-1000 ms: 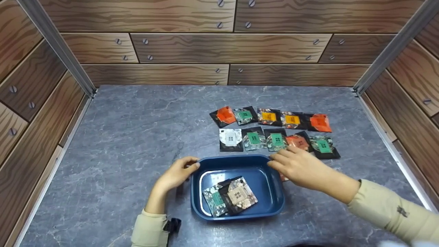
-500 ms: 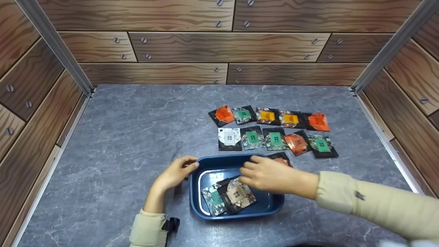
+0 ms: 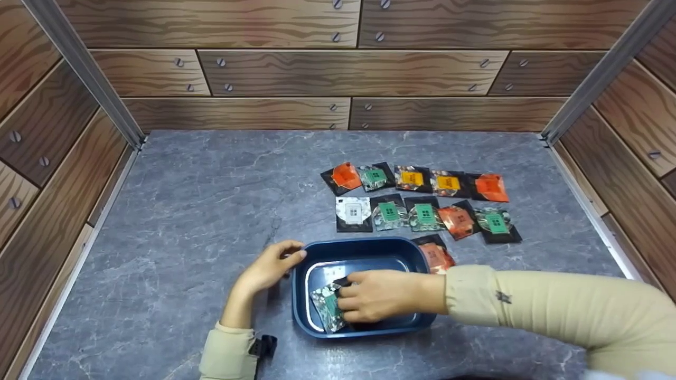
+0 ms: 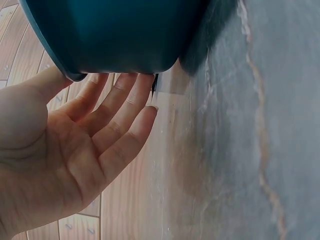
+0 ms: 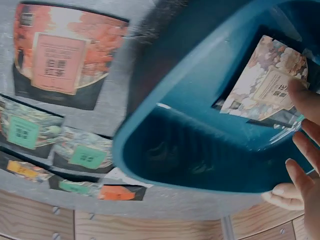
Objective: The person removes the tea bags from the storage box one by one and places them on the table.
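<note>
A blue plastic tub (image 3: pixel 364 335) stands near me on the table. My left hand (image 3: pixel 269 268) holds its left rim, thumb over the edge and fingers along the outer wall, as the left wrist view (image 4: pixel 65 160) shows. Inside the tub, my right hand (image 3: pixel 377 295) reaches down over a beige-labelled sachet (image 5: pixel 265 75). One fingertip overlaps that sachet in the right wrist view, its other fingers spread apart. The head view hides the beige-labelled sachet behind the hand. A green-labelled sachet (image 3: pixel 328 309) lies at the tub's left end, partly covered.
Two rows of flat sachets lie behind the tub, among them a white-labelled one (image 3: pixel 354 214), a yellow-labelled one (image 3: pixel 412 178) and an orange one (image 3: pixel 490 187). A coral-labelled sachet (image 3: pixel 435 255) lies against the tub's right side. Wood-patterned walls (image 3: pixel 280 113) enclose the grey table (image 3: pixel 211 174).
My right hand has moved from the tub's right rim leftward and down into the tub, over the beige-labelled sachet. The coral-labelled sachet has come into view. My left hand has stayed on the rim.
</note>
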